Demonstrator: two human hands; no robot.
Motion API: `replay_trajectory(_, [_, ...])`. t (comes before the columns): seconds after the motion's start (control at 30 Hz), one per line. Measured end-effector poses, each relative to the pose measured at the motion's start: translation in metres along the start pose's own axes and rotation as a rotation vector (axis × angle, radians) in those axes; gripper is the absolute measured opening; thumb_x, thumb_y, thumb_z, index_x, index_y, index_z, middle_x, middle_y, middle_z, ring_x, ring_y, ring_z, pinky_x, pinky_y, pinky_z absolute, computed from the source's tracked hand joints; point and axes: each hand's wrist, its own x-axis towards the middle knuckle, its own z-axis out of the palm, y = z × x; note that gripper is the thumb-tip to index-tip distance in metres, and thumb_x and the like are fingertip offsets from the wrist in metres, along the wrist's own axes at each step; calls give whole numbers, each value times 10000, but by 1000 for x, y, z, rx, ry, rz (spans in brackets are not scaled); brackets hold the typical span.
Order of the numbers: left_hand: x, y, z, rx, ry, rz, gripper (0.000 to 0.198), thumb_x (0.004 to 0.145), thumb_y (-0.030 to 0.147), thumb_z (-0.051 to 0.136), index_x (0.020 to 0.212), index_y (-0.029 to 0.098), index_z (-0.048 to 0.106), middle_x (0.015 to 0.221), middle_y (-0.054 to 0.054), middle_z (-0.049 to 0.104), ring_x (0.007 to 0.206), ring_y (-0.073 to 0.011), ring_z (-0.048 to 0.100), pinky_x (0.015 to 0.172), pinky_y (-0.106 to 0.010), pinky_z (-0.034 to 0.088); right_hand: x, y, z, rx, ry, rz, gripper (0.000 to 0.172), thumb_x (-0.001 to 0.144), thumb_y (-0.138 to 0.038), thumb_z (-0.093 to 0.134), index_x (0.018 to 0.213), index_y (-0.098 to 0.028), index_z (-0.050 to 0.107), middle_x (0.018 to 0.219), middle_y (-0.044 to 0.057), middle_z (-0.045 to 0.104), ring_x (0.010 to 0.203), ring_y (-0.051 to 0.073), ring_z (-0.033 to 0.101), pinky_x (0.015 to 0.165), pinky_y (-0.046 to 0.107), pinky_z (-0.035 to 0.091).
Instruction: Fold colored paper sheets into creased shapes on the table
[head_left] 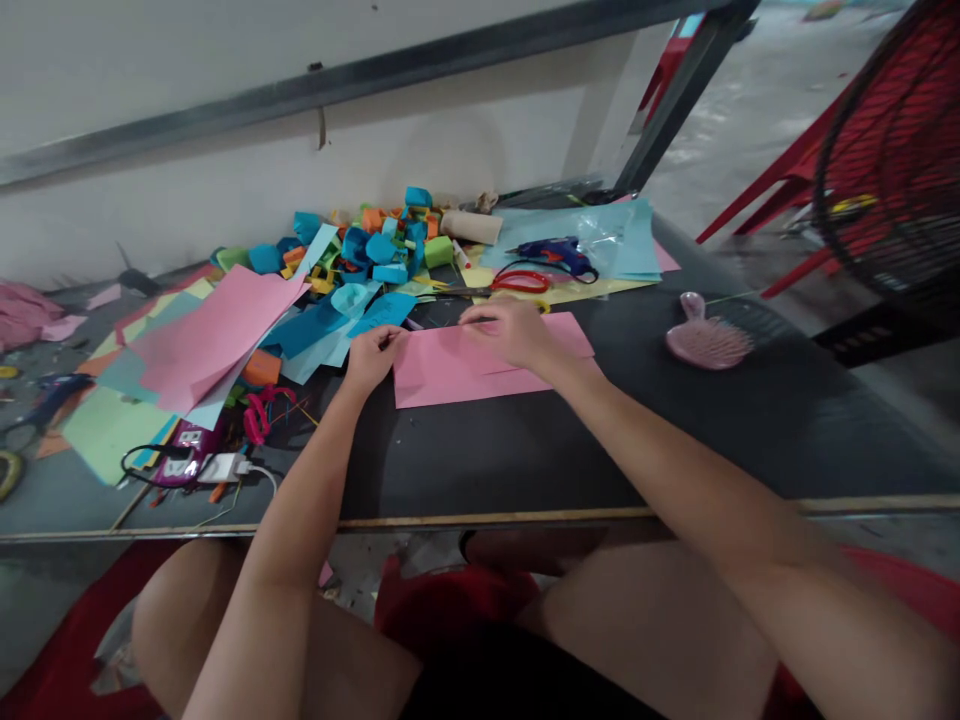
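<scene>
A sheet of pink paper (442, 375), seemingly folded or layered, lies on the dark table in front of me. My left hand (373, 358) pinches its upper left corner between thumb and fingers. Over the paper's upper part rests my right hand (514, 332), its fingers bent together at the top edge and holding the paper there. Part of the sheet is hidden beneath that hand. Just beyond the paper lie red-handled scissors (520, 281) and a blue glue gun (559, 256).
Small coloured paper pieces (375, 245) are heaped by the wall, near a cardboard tube (471, 227). Loose coloured sheets (217, 335) and a purple power strip (187, 450) are at left. Right of me are a pink hairbrush (709, 340) and a fan (892, 170).
</scene>
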Motion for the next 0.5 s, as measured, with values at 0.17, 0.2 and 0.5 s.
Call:
replay_trajectory(0.17, [0, 4, -2, 133, 17, 75, 162, 841, 318, 635, 815, 207, 750, 783, -25, 727, 714, -167, 624, 678, -268, 433, 31, -38, 39, -127, -113, -106, 162, 819, -230, 594, 852, -225, 752, 936, 54, 745, 939, 261, 621, 851, 387, 436])
replay_trajectory(0.2, [0, 5, -2, 150, 24, 90, 163, 846, 313, 628, 818, 206, 748, 782, -28, 726, 703, -167, 618, 666, -271, 425, 38, -43, 44, -157, -123, -101, 161, 807, -204, 589, 830, -219, 748, 919, 55, 741, 928, 259, 615, 843, 383, 426])
replay_trajectory(0.5, [1, 6, -3, 157, 71, 125, 133, 851, 255, 620, 837, 213, 745, 783, -28, 721, 671, -166, 595, 654, -273, 409, 62, -58, 51, -286, -178, -37, 80, 725, -251, 674, 665, -203, 696, 773, 60, 709, 832, 256, 620, 752, 357, 381])
